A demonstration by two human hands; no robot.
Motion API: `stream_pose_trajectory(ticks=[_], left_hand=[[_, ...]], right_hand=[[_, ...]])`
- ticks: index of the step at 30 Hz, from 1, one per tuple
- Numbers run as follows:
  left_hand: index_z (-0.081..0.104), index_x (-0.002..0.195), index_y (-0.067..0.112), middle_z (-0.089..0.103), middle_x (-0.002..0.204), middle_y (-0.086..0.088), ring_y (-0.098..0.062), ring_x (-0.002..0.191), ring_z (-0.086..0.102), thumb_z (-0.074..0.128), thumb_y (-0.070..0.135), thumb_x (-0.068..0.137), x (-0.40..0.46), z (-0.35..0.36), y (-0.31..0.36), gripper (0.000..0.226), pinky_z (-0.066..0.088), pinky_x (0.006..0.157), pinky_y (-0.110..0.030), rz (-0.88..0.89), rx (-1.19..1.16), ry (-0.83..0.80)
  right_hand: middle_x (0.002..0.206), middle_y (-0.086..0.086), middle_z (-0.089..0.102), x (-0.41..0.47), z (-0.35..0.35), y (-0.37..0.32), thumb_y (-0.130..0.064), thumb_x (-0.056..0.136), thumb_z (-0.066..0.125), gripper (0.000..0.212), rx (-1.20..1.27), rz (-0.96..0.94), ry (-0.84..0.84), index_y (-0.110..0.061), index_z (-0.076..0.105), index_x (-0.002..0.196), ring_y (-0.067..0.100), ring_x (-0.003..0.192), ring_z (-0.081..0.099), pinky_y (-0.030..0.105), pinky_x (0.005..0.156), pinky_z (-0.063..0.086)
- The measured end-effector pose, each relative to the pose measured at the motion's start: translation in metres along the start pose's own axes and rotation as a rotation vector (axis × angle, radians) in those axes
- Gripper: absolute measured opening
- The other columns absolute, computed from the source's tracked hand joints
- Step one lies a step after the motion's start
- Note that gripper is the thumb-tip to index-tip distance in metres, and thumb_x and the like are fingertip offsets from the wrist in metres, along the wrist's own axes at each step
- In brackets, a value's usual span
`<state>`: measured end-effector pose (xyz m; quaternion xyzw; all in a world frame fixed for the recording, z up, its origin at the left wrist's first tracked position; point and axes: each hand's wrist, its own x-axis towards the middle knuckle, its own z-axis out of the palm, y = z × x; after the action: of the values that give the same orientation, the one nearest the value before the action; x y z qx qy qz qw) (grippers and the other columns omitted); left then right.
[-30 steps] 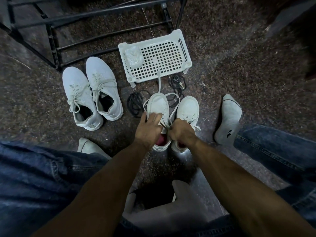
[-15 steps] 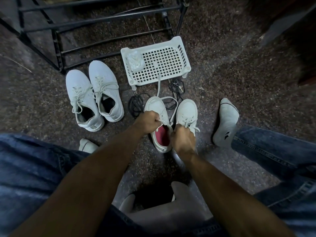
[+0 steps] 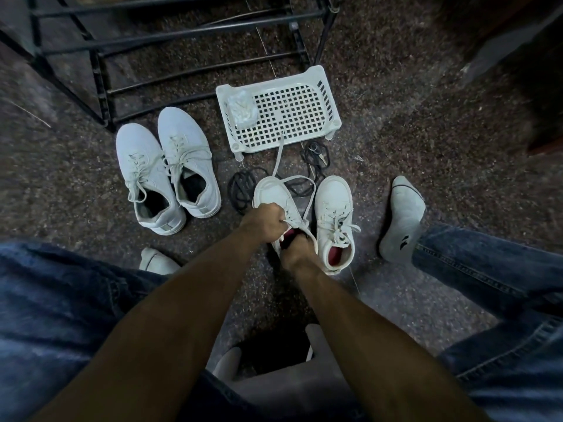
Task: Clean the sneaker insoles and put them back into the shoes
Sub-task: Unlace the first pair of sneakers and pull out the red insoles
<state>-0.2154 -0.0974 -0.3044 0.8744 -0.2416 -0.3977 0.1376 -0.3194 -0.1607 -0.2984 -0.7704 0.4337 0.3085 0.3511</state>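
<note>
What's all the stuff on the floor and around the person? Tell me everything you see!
white sneakers with red lining: 2, white, floor centre, one being handled
pale sneakers: 2, light grey-white, left of them, side by side
basket: 1, white plastic, beyond the sneakers
crumpled wad: 1, whitish, in the basket's left corner
black laces: a dark tangle, between basket and sneakers
rack: 1, black metal, far left
stool: 1, grey, under the person
left hand: grips the sneaker's laced upper
right hand: fingers inside that sneaker's opening
socked feet: 2, grey-white
jeans: blue
</note>
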Motion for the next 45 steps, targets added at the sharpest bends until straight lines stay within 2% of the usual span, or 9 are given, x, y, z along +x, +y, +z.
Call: stream_pose_trajectory(ticks=[4, 8, 11, 17, 24, 30, 35, 40, 45], left_hand=[[0.068, 0.086, 0.009, 0.068, 0.091, -0.009, -0.028, 0.087, 0.063, 0.058, 0.027, 0.084, -0.002, 0.005, -0.004, 0.021, 0.054, 0.076, -0.039, -0.003, -0.061, 0.018], [0.067, 0.085, 0.011, 0.069, 0.096, -0.009, -0.029, 0.09, 0.063, 0.058, 0.028, 0.084, -0.002, 0.006, -0.003, 0.019, 0.053, 0.078, -0.04, 0.006, -0.083, 0.026], [0.067, 0.086, 0.012, 0.069, 0.097, -0.009, -0.029, 0.092, 0.063, 0.059, 0.028, 0.086, -0.002, 0.007, -0.004, 0.018, 0.053, 0.079, -0.04, 0.003, -0.091, 0.02], [0.067, 0.085, 0.01, 0.069, 0.091, -0.009, -0.03, 0.088, 0.064, 0.061, 0.028, 0.084, -0.002, 0.008, -0.005, 0.018, 0.054, 0.078, -0.04, -0.006, -0.127, 0.029], [0.067, 0.089, 0.012, 0.069, 0.095, -0.008, -0.029, 0.09, 0.063, 0.06, 0.029, 0.087, -0.002, 0.004, 0.007, 0.018, 0.053, 0.078, -0.037, -0.008, -0.11, 0.042], [0.067, 0.084, 0.01, 0.069, 0.091, -0.009, -0.028, 0.088, 0.064, 0.063, 0.028, 0.086, -0.005, 0.006, 0.003, 0.018, 0.054, 0.077, -0.038, -0.021, -0.125, 0.029], [0.07, 0.089, 0.012, 0.07, 0.095, -0.008, -0.027, 0.091, 0.064, 0.064, 0.03, 0.086, -0.005, 0.008, 0.002, 0.019, 0.054, 0.081, -0.039, -0.023, -0.149, 0.035], [0.07, 0.086, 0.013, 0.071, 0.094, -0.008, -0.028, 0.092, 0.064, 0.064, 0.029, 0.085, -0.005, 0.007, 0.003, 0.017, 0.054, 0.082, -0.039, -0.041, -0.173, 0.044], [0.07, 0.088, 0.013, 0.07, 0.094, -0.007, -0.027, 0.092, 0.064, 0.063, 0.029, 0.085, -0.006, 0.007, 0.005, 0.018, 0.054, 0.081, -0.037, -0.06, -0.163, 0.055]], right_hand=[[0.151, 0.021, 0.024, 0.017, 0.01, 0.001, -0.037, 0.091, 0.054, 0.078, -0.106, 0.01, -0.036, 0.003, 0.018, 0.147, 0.036, 0.14, 0.025, 0.04, 0.112, 0.027], [0.152, 0.026, 0.013, 0.028, 0.016, -0.006, -0.035, 0.098, 0.042, 0.07, -0.218, 0.051, -0.103, 0.001, 0.014, 0.15, 0.041, 0.14, 0.014, 0.046, 0.115, 0.018], [0.155, 0.017, 0.011, 0.034, 0.017, -0.008, -0.033, 0.096, 0.045, 0.069, -0.183, 0.096, -0.142, -0.007, 0.013, 0.151, 0.035, 0.143, 0.008, 0.04, 0.112, 0.022], [0.154, 0.016, 0.008, 0.032, 0.017, -0.003, -0.03, 0.089, 0.059, 0.077, -0.065, 0.123, -0.105, -0.008, 0.017, 0.149, 0.033, 0.138, 0.032, 0.042, 0.108, 0.037], [0.134, 0.015, 0.055, 0.037, 0.004, 0.006, -0.032, 0.087, 0.055, 0.054, -0.156, -0.053, -0.025, -0.006, 0.048, 0.134, 0.031, 0.126, 0.05, 0.037, 0.102, 0.044], [0.145, 0.019, 0.035, 0.028, 0.007, 0.004, -0.023, 0.095, 0.049, 0.05, -0.205, -0.019, -0.047, -0.005, 0.04, 0.141, 0.035, 0.133, 0.037, 0.043, 0.105, 0.036], [0.139, 0.02, 0.043, 0.025, 0.01, -0.001, -0.023, 0.091, 0.055, 0.053, -0.214, -0.018, 0.012, -0.006, 0.041, 0.138, 0.033, 0.128, 0.045, 0.043, 0.099, 0.042], [0.13, 0.014, 0.057, 0.021, 0.0, 0.005, -0.021, 0.093, 0.049, 0.036, -0.346, -0.092, 0.046, -0.008, 0.049, 0.128, 0.032, 0.116, 0.059, 0.041, 0.092, 0.048], [0.136, 0.013, 0.047, 0.008, 0.001, 0.009, -0.012, 0.095, 0.044, 0.036, -0.43, -0.191, 0.101, -0.009, 0.045, 0.131, 0.032, 0.117, 0.057, 0.043, 0.09, 0.048]])
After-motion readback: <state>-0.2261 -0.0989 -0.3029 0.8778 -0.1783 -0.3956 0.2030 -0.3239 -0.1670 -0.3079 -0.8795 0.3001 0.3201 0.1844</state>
